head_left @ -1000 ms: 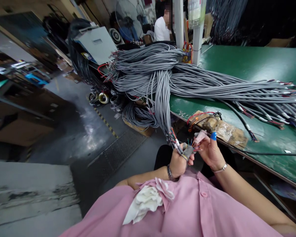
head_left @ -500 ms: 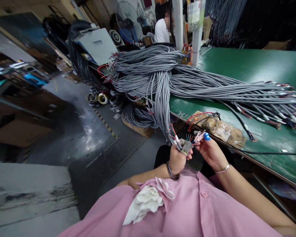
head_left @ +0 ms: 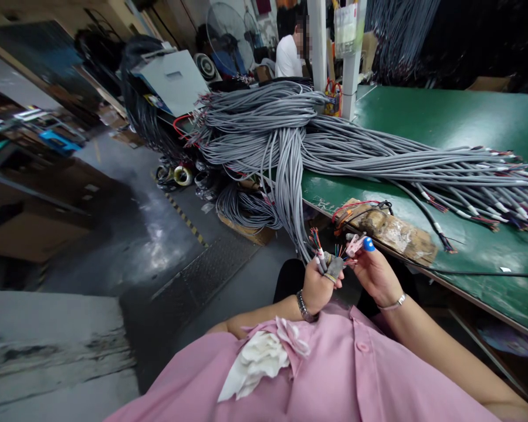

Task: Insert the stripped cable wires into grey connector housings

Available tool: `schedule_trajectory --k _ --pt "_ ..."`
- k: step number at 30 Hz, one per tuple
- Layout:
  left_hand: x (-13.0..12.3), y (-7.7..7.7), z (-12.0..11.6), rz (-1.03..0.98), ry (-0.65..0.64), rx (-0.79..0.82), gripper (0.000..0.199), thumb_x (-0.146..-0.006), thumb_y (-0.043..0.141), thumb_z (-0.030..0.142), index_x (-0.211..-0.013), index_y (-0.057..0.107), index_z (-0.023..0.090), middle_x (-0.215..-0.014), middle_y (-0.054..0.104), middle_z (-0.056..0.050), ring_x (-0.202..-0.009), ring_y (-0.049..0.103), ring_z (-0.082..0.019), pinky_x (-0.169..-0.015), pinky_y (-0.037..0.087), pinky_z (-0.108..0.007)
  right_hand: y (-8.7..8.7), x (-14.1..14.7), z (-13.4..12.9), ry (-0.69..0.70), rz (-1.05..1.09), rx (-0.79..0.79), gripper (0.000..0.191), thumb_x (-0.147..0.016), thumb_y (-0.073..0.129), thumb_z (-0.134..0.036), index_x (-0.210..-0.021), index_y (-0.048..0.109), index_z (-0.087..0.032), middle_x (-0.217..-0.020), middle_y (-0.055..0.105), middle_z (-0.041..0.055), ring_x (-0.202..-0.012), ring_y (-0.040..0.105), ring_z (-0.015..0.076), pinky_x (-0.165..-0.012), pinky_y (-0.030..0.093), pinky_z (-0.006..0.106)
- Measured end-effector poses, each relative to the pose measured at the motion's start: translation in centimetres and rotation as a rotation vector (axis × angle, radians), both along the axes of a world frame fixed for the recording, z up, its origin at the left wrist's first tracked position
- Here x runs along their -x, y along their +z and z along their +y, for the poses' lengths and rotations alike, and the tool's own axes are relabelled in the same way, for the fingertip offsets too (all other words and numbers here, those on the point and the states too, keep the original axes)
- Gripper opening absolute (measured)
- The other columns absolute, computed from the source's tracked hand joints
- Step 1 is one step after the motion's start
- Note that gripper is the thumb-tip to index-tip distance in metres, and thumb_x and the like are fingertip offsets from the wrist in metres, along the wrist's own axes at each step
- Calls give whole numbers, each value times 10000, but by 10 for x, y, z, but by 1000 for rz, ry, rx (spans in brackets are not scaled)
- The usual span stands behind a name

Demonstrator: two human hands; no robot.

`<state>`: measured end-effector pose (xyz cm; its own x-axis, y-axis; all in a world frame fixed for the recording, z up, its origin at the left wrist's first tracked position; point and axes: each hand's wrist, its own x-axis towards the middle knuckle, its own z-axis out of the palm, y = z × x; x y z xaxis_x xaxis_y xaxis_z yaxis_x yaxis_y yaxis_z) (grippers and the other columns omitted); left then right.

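Observation:
My left hand (head_left: 317, 286) is closed around the ends of several grey cables (head_left: 321, 262). Stripped coloured wires (head_left: 315, 239) fan out above its fist. A grey cover (head_left: 334, 268) sits on its thumb. Close by on the right, my right hand (head_left: 379, 276) pinches a small pale pink, clip-like piece (head_left: 355, 245), its kind too small to make out surely. Its thumb wears a blue cap (head_left: 368, 244). Thin coloured wires (head_left: 339, 252) show between the two hands. The held cables hang down from a big grey cable bundle (head_left: 286, 158).
A green table (head_left: 440, 117) carries the long cable bundle, whose ends lie at the right. Near its front edge lies a worn, tape-wrapped block (head_left: 391, 231) with a black cord. Coiled cables (head_left: 246, 208) lie below. A person in white (head_left: 288, 55) is at the back.
My left hand has turned slightly, and the cable ends in it have shifted a little right, with the coloured wires spread more upright. My right hand has barely moved.

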<state>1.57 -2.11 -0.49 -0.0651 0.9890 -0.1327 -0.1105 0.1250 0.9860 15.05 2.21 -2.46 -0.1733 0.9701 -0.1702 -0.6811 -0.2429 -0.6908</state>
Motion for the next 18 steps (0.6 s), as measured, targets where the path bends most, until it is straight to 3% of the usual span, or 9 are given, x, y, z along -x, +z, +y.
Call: schedule_trajectory --k 6,11,16,18 --pt "6 0 -4 -34 28 6 352 -751 649 486 -681 563 152 -556 592 2 -406 501 -67 -396 377 -178 -13 -11 -2 84 88 91 352 -832 557 -570 -767 645 -236 -865 662 29 -736 583 155 -609 484 266" --pt "7 -2 -6 -35 40 8 363 -744 653 499 -670 559 157 -554 592 5 -400 494 -66 -389 373 -180 -4 -18 1 223 -2 79 488 -821 502 -645 -921 680 -203 -818 650 49 -677 574 151 -592 480 263" --pt "4 6 -2 -34 37 -2 371 -767 631 507 -660 556 160 -548 589 6 -402 496 -66 -394 376 -180 6 -14 5 158 -110 9 276 -816 641 -464 -829 680 -192 -736 641 29 -620 545 131 -571 456 253" --pt "4 10 0 -34 37 -2 383 -771 623 517 -656 555 158 -546 585 4 -398 496 -66 -393 379 -180 3 -12 5 114 -122 -5 302 -821 627 -487 -804 682 -190 -746 649 37 -625 547 135 -563 455 256"
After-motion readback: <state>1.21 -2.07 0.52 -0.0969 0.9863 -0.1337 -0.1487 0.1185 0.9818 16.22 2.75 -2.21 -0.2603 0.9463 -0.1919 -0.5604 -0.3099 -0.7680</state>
